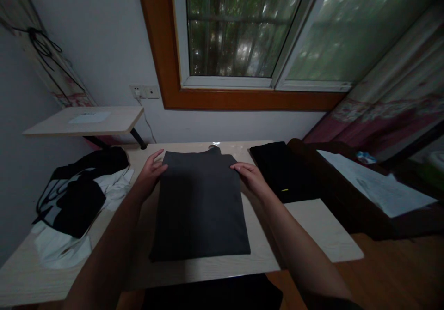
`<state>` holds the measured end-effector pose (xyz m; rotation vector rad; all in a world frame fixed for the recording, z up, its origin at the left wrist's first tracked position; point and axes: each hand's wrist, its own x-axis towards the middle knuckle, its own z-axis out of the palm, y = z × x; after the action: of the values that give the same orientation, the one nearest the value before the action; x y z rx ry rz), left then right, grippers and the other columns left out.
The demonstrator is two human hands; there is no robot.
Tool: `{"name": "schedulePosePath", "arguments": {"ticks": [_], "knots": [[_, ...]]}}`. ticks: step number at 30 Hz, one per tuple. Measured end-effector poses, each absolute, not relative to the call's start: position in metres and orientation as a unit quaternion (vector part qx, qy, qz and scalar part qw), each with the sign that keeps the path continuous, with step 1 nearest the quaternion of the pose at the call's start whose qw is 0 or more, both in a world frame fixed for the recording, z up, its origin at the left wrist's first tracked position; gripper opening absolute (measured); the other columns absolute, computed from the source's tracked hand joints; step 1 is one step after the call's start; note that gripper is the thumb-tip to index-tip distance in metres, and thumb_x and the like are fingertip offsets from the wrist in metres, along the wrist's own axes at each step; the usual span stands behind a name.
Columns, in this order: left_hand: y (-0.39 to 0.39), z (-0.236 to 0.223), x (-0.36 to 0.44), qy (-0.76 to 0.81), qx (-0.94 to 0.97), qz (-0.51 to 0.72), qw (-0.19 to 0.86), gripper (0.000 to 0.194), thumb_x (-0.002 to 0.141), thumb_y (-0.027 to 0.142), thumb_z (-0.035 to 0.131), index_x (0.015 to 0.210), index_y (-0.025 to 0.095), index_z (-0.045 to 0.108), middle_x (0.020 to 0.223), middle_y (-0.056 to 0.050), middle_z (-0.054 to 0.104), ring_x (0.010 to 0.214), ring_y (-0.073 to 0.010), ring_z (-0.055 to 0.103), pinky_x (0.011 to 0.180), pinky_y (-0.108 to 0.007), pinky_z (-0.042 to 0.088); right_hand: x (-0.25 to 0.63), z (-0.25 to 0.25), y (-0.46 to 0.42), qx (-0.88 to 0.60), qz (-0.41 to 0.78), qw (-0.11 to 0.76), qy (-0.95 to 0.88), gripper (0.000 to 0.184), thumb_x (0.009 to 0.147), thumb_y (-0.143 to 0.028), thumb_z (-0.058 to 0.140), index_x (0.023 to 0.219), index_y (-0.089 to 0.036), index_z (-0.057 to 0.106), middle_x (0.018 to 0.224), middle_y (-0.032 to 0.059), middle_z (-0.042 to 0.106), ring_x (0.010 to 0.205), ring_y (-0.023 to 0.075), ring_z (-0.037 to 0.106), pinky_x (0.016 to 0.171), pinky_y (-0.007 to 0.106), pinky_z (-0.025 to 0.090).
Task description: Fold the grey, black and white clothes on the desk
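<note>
A dark grey garment (201,203), folded into a neat rectangle, lies flat on the light wood table (208,266) in front of me. A small rounded bit of grey cloth sticks up past its far edge; I cannot tell which part of the garment that is. At the far left corner is my left hand (151,173), fingers apart and the thumb side touching the cloth edge. My right hand (250,175) pinches the far right corner between thumb and fingers.
Crumpled black and white clothes (83,190) lie on the left, below a small raised shelf (90,120). A folded black garment (280,171) rests on the right. Beyond it stands a dark brown piece of furniture (347,185) with a pale sheet (374,185) on top. A wall and window are behind.
</note>
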<state>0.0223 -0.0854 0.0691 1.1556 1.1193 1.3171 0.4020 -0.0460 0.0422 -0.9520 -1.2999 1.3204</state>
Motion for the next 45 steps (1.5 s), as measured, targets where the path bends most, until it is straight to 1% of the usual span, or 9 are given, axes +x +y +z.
{"name": "schedulePosePath", "arguments": {"ticks": [4, 9, 17, 23, 26, 30, 37, 41, 45], "knots": [[-0.046, 0.074, 0.023, 0.481, 0.467, 0.593, 0.447, 0.079, 0.076, 0.037, 0.082, 0.146, 0.023, 0.047, 0.087, 0.001, 0.069, 0.075, -0.0139, 0.069, 0.068, -0.024, 0.053, 0.390, 0.056, -0.013, -0.387, 0.534, 0.526, -0.537, 0.030, 0.082, -0.050, 0.076, 0.096, -0.025, 0.083, 0.112, 0.0065, 0.077, 0.104, 0.0227, 0.066, 0.090, 0.034, 0.049], [0.001, 0.043, 0.018, 0.522, 0.449, 0.597, 0.412, 0.074, 0.076, 0.036, 0.079, 0.141, 0.019, 0.049, 0.099, -0.005, 0.070, 0.083, -0.0171, 0.070, 0.077, -0.030, 0.055, 0.375, 0.052, 0.019, -0.408, 0.541, 0.517, -0.523, 0.036, 0.081, -0.047, 0.074, 0.107, -0.023, 0.080, 0.121, 0.0074, 0.075, 0.106, 0.0209, 0.066, 0.091, 0.033, 0.051], [0.018, -0.013, 0.009, 0.605, 0.460, 0.538, 0.365, 0.065, 0.078, 0.024, 0.074, 0.138, 0.020, 0.051, 0.115, -0.012, 0.068, 0.100, -0.0227, 0.071, 0.093, -0.043, 0.056, 0.359, 0.006, 0.028, -0.444, 0.636, 0.481, -0.409, 0.050, 0.072, -0.016, 0.073, 0.122, -0.017, 0.066, 0.093, 0.0052, 0.077, 0.079, 0.0190, 0.072, 0.076, 0.033, 0.057], [0.017, -0.003, 0.012, 0.582, 0.480, 0.557, 0.348, 0.059, 0.081, 0.025, 0.073, 0.136, 0.021, 0.053, 0.125, -0.013, 0.067, 0.110, -0.0236, 0.070, 0.098, -0.043, 0.056, 0.362, 0.005, 0.032, -0.438, 0.605, 0.514, -0.421, 0.060, 0.068, -0.014, 0.071, 0.128, -0.015, 0.064, 0.080, 0.0032, 0.076, 0.070, 0.0196, 0.071, 0.069, 0.032, 0.057], [0.019, 0.004, 0.015, 0.557, 0.502, 0.570, 0.335, 0.060, 0.083, 0.025, 0.071, 0.139, 0.021, 0.050, 0.132, -0.014, 0.065, 0.112, -0.0244, 0.070, 0.099, -0.045, 0.056, 0.365, 0.009, 0.037, -0.459, 0.539, 0.518, -0.480, 0.057, 0.071, -0.018, 0.070, 0.128, -0.015, 0.067, 0.092, 0.0061, 0.078, 0.079, 0.0210, 0.073, 0.078, 0.035, 0.058], [0.018, 0.009, 0.020, 0.606, 0.541, 0.524, 0.257, 0.063, 0.080, 0.014, 0.065, 0.141, 0.019, 0.053, 0.147, -0.018, 0.054, 0.123, -0.0294, 0.065, 0.106, -0.050, 0.053, 0.372, 0.007, 0.040, -0.524, 0.342, 0.488, -0.609, 0.050, 0.074, -0.016, 0.063, 0.123, -0.016, 0.071, 0.127, 0.0126, 0.070, 0.106, 0.0237, 0.069, 0.100, 0.040, 0.054], [-0.010, 0.028, 0.059, 0.561, 0.779, 0.280, -0.018, 0.053, 0.083, 0.006, 0.048, 0.130, 0.019, 0.069, 0.153, -0.011, 0.054, 0.154, -0.0322, 0.030, 0.127, -0.057, 0.024, 0.356, 0.008, 0.017, -0.536, 0.094, 0.358, -0.758, 0.049, 0.087, -0.014, 0.051, 0.134, -0.012, 0.066, 0.145, 0.0162, 0.057, 0.131, 0.0269, 0.056, 0.118, 0.041, 0.041], [-0.028, 0.029, 0.101, 0.513, 0.833, 0.205, -0.038, 0.051, 0.093, 0.017, 0.045, 0.142, 0.018, 0.060, 0.153, -0.012, 0.055, 0.154, -0.0320, 0.031, 0.127, -0.062, 0.014, 0.323, 0.015, -0.001, -0.505, 0.063, 0.272, -0.817, 0.051, 0.099, -0.023, 0.046, 0.146, -0.005, 0.055, 0.158, 0.0195, 0.045, 0.146, 0.0277, 0.042, 0.124, 0.040, 0.032], [-0.033, 0.014, 0.116, 0.542, 0.815, 0.203, 0.019, 0.050, 0.095, 0.027, 0.049, 0.144, 0.021, 0.059, 0.154, -0.014, 0.054, 0.151, -0.0344, 0.037, 0.126, -0.064, 0.008, 0.302, 0.013, -0.014, -0.484, 0.071, 0.172, -0.855, 0.057, 0.105, -0.045, 0.045, 0.157, -0.022, 0.043, 0.168, 0.0115, 0.030, 0.156, 0.0317, 0.025, 0.126, 0.052, 0.024]]}}
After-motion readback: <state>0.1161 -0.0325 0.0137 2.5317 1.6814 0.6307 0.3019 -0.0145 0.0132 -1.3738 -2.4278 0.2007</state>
